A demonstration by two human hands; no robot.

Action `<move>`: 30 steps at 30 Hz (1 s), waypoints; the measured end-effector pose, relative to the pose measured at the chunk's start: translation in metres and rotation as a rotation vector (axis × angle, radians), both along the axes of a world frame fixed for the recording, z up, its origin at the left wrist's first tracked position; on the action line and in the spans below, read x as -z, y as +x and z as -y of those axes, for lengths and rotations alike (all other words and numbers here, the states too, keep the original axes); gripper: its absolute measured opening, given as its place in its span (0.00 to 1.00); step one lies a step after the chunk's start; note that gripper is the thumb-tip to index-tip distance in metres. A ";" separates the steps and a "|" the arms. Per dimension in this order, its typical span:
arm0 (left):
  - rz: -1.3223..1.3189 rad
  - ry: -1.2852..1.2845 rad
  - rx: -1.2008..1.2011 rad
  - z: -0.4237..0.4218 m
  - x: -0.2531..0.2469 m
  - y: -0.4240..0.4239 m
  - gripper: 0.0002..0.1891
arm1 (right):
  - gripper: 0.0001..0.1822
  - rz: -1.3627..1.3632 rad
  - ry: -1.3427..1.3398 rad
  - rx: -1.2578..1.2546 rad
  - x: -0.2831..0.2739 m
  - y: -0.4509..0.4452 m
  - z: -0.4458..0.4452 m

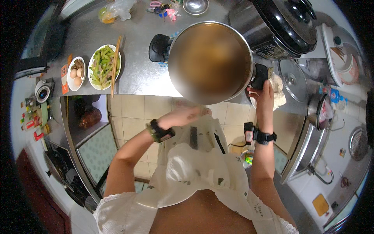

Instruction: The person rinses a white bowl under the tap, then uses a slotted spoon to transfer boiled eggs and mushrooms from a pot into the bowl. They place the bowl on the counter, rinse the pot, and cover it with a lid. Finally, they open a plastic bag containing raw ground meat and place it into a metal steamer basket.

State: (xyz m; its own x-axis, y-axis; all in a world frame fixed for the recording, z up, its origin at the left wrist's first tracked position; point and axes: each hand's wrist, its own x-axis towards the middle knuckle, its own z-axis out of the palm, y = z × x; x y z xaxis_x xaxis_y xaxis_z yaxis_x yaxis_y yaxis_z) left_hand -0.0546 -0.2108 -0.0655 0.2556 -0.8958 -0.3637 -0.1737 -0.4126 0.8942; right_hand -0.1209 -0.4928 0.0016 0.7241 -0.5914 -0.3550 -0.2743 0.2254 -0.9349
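A large steel pot (248,38) stands at the front of the counter, its contents blurred brown. Against its black right handle (259,76) is my right hand (265,98), with fingers curled at the handle's lower end. My left hand (190,114) is in front of my pale apron (198,146), just below the pot's near rim. It is blurred, and its finger pose is unclear. The left black handle (159,48) is untouched. Beside my right hand, a white crumpled cloth or bag (279,92) lies partly hidden over a white dish.
Chopsticks (115,67) lie across a plate of stir-fried greens (102,67). Left of it is a dish of eggs (76,73). An electric pressure cooker (271,29) stands behind right, near a glass lid (292,80). A metal bowl (195,6) and plastic bag (119,10) sit behind.
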 end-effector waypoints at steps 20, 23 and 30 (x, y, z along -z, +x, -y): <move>0.471 -0.111 -0.812 -0.039 -0.100 0.131 0.20 | 0.15 -0.012 -0.218 0.200 -0.021 -0.019 -0.015; 0.395 -0.246 -0.792 -0.028 -0.160 0.097 0.14 | 0.15 0.073 -0.200 0.188 -0.030 -0.056 -0.008; 0.275 -0.316 -0.661 0.026 -0.226 -0.008 0.11 | 0.15 0.102 -0.144 0.261 -0.061 -0.183 0.027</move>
